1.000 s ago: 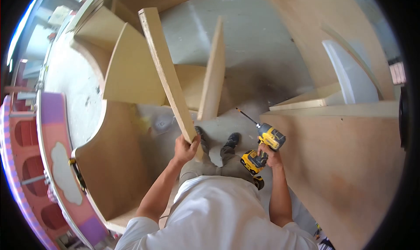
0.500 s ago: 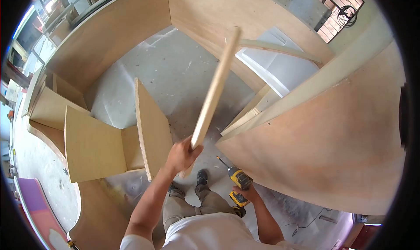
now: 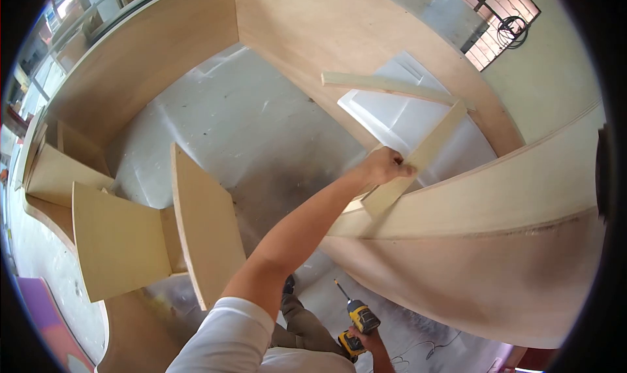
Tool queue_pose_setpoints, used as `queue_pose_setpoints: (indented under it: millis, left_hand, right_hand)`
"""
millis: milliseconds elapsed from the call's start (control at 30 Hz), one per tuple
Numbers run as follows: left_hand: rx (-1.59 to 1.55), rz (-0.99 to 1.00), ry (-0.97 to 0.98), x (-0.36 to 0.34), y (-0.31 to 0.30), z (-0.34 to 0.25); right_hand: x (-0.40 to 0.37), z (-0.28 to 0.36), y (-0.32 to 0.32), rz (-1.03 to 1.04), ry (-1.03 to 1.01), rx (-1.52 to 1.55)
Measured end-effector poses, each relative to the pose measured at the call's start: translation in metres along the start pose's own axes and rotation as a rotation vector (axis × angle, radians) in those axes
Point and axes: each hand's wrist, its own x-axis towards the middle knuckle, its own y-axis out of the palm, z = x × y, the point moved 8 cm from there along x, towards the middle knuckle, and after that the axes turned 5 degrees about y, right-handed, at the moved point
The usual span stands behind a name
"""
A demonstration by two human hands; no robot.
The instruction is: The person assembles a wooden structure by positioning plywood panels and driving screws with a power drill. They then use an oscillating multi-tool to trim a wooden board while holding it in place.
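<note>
My left hand (image 3: 388,167) is stretched forward and grips the edge of a flat wooden board (image 3: 424,152). The board lies slanted above the edge of the curved plywood panel (image 3: 522,200) on the right, its far end close to a long wooden strip (image 3: 388,84). Low in the view, my right hand (image 3: 369,340) is wrapped round the handle of a yellow and black cordless drill (image 3: 363,317). The drill's long bit points up and forward. A white panel (image 3: 392,105) lies beyond the board.
Tall plywood walls (image 3: 163,60) curve round the grey floor (image 3: 215,125). Upright plywood pieces (image 3: 206,223) with a lower compartment (image 3: 121,242) stand on the left. A cable (image 3: 434,348) lies on the floor at lower right. A coiled black cable (image 3: 513,31) hangs by the barred window.
My left hand has moved forward and right with the board, which has swung from near upright over the floor to above the right panel. The drill in my right hand is slightly lower in view.
</note>
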Motion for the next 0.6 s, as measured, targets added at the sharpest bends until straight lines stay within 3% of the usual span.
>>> queue_pose_setpoints:
  millis: [100,200,300,333,467,533,600]
  left_hand:
    - [0.105,0.042,0.011,0.054,0.013,-0.013]
    - [0.325,-0.056,0.099,0.094,0.021,-0.03]
    - [0.432,-0.29,0.158,0.109,0.011,-0.032]
    - [0.327,-0.365,0.109,0.107,0.003,-0.025]
    - [-0.059,-0.607,-0.02,0.052,-0.029,0.031]
    - [-0.188,-0.61,-0.102,0.024,-0.029,0.104]
    - [-0.255,-0.614,-0.134,-0.04,-0.029,0.112]
  right_hand:
    - [0.003,-0.012,0.003,-0.011,-0.017,-0.002]
    - [0.006,-0.002,0.003,-0.042,-0.1,-0.067]
    - [0.002,0.003,0.007,-0.068,-0.081,-0.109]
    - [0.001,0.004,0.008,-0.069,-0.062,-0.12]
    - [0.014,-0.015,0.006,-0.037,-0.071,-0.222]
    - [0.017,-0.019,0.008,0.009,0.034,-0.198]
    - [0.026,-0.024,0.013,0.06,0.006,-0.211]
